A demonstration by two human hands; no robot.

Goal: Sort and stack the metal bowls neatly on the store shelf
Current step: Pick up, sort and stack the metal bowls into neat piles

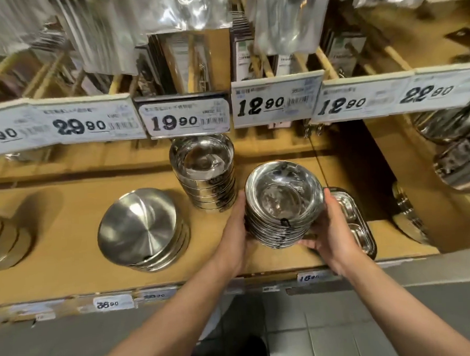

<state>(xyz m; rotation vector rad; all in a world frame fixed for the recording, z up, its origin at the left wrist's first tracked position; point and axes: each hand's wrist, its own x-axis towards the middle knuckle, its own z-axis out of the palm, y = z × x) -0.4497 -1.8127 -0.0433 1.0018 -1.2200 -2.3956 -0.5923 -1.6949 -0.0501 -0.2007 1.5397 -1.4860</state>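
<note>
Along the wooden shelf [67,243], the front edge runs just below both wrists, lined with small price tags [113,303], and bare board lies open at 9 o'clock of the hands, between them and a stack of brushed metal plates [142,230]. At 12 o'clock the room is shut off above by the upper shelf's row of price labels [183,119], which overhangs the back of the board.

Close at 11 o'clock of the held stack stands a tall pile of straight-walled metal bowls [206,171], near the left fingertips. At 3 o'clock a divided metal tray [354,220] lies just behind the right hand, hemming that side. Further at 3 o'clock, past a step in the shelf, more steel ware [458,164] crowds the corner.

Both forearms reach up from 6 o'clock. The left hand [236,232] presses flat against the left flank of a stack of shiny metal bowls [283,205], fingers straight and closed on its side. The right hand [330,227] cups the right flank, thumb up by the rim, fingers curled under the base. The stack tilts slightly; whether it touches the board cannot be told.
</note>
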